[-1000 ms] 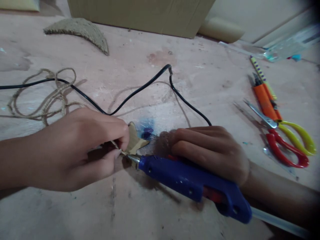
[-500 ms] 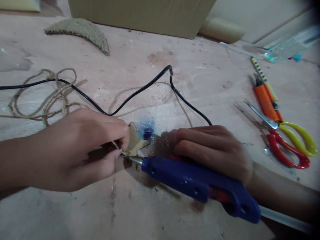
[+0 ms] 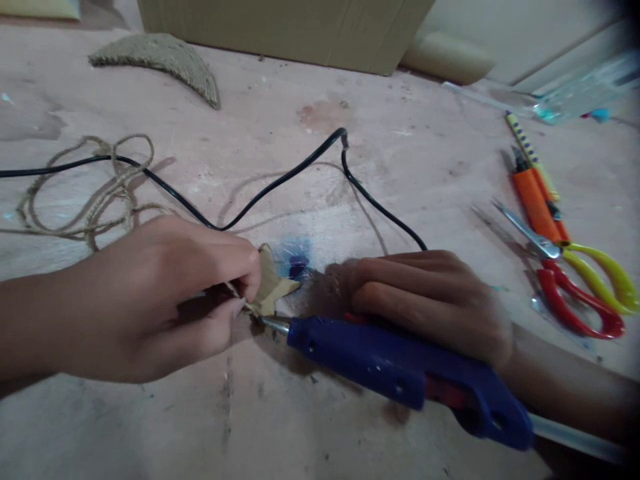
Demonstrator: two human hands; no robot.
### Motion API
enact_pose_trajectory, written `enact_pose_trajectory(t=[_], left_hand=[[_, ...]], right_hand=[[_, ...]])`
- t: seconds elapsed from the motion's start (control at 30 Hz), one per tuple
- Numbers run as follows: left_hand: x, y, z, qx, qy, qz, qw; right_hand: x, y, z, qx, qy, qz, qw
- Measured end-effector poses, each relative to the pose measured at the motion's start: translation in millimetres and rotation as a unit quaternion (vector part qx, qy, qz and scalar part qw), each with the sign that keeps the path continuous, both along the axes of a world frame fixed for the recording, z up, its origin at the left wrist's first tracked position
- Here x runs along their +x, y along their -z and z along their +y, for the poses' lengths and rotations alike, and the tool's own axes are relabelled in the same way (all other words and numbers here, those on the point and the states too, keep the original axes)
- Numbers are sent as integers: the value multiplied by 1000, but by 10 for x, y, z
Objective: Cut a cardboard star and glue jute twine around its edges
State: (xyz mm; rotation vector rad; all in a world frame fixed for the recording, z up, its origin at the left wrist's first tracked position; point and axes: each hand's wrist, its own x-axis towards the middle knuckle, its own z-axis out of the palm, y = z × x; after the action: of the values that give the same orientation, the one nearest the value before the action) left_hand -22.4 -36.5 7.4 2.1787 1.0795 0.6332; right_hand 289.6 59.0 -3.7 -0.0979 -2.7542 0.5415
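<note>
My right hand (image 3: 430, 300) is wrapped round a blue glue gun (image 3: 370, 357), which lies tilted with its metal nozzle pointing left. A clear glue stick (image 3: 575, 437) juts from the gun's rear. The nozzle tip meets the lower edge of a small cardboard star (image 3: 273, 283), beside my left fingertips. Thumb and forefinger of my left hand (image 3: 170, 300) pinch the star's left side together with an end of jute twine (image 3: 233, 290). My fingers cover part of the star. Loose loops of the twine lie behind my left hand.
A black cord (image 3: 295, 170) crosses the table behind both hands. At the right lie scissors (image 3: 545, 250) with red and yellow handles, an orange cutter (image 3: 535, 203) and a dotted yellow stick (image 3: 527, 150). A twine-covered crescent (image 3: 160, 57) lies before a cardboard box (image 3: 290, 30).
The glue gun and my right hand have shifted slightly to the right, drawing the nozzle back a little along the star's edge. My left hand keeps its pinch almost unmoved.
</note>
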Motion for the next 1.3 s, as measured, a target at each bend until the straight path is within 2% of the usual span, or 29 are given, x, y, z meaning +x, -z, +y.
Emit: enact_pose_trajectory(t=[0.33,0.6,0.8,0.93,1.3], left_hand=[[-1,-8,-4,2,-2,0,1000],[-2,-6,-7,9,0,5,1000],[1,-12,-10,12,-4,2,1000],[1,-5,-14,13,-4,6,1000],[5,-8,-7,11,-3,2,1000]], right_hand=[[-18,-147,-6,3,-5,-52,999],[-21,-51,12,19,-9,20,1000],[0,-156,-10,-6,0,-58,998],[0,-160,3,-38,-5,-50,998],[-32,-160,21,-51,-25,-28,998]])
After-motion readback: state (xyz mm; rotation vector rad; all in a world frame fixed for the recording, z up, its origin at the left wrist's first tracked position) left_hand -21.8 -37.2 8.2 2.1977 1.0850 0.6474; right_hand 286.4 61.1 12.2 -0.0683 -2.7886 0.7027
